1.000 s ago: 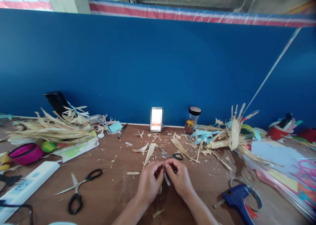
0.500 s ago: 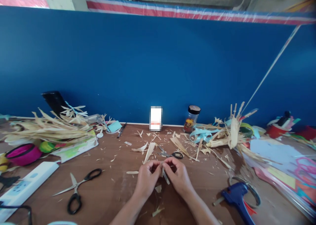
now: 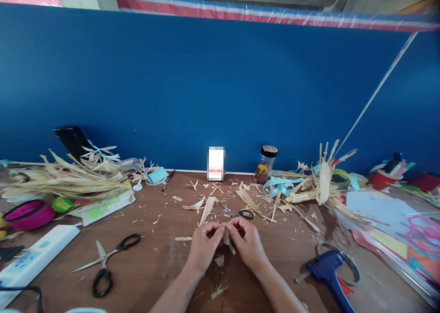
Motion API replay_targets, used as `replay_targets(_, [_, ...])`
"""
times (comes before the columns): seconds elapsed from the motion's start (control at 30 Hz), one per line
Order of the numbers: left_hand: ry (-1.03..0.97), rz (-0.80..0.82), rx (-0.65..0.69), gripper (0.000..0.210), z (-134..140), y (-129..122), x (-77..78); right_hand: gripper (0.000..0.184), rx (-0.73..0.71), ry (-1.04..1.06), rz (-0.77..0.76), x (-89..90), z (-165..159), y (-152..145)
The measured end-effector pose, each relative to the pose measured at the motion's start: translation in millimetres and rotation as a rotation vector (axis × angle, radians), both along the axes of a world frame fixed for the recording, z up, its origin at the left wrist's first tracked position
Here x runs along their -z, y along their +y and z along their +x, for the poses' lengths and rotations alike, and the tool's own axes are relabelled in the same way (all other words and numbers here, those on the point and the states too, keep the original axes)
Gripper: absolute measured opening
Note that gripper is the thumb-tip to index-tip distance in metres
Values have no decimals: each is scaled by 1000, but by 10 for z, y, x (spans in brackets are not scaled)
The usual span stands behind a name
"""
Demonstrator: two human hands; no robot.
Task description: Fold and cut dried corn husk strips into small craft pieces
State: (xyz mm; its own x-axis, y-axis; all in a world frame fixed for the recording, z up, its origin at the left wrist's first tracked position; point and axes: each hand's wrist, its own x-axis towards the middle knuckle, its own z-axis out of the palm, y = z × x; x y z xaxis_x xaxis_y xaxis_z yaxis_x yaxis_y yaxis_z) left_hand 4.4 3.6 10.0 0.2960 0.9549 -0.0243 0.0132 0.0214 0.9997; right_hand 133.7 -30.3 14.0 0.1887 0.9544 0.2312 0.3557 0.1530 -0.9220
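My left hand [image 3: 207, 244] and my right hand [image 3: 246, 240] meet at the middle of the table, thumbs and forefingers pinched. Between them they hold a small pale strip of corn husk [image 3: 227, 240], its lower end hanging down between the thumbs. The fingers cover the strip's upper part. Just beyond the hands lies a small pair of scissors [image 3: 246, 214], partly among husk scraps. A curled piece of husk [image 3: 207, 210] lies past my left fingers, and a small husk scrap [image 3: 219, 260] rests below the hands.
Open black-handled scissors [image 3: 103, 259] and a white power strip [image 3: 41, 258] lie left. A husk pile [image 3: 68, 180] stands behind them. To the right are a blue glue gun [image 3: 325, 269], a tape roll, papers and a husk bundle [image 3: 323, 184]. A lidded jar [image 3: 264, 166] stands at the back.
My thumbs have drawn slightly apart, so more of the husk strip shows between them. The whole view has shifted a little; the things on the table look unmoved.
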Motion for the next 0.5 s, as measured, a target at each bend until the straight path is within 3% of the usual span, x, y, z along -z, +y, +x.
replay_targets(0.3, [-21,34,-46,23,5,6,41,21,21,-14,27,-36,-29,-14])
replay_targets(0.5, [-102,-46,-65,23,11,4,55,21,15,-15,17,-39,-21,-13])
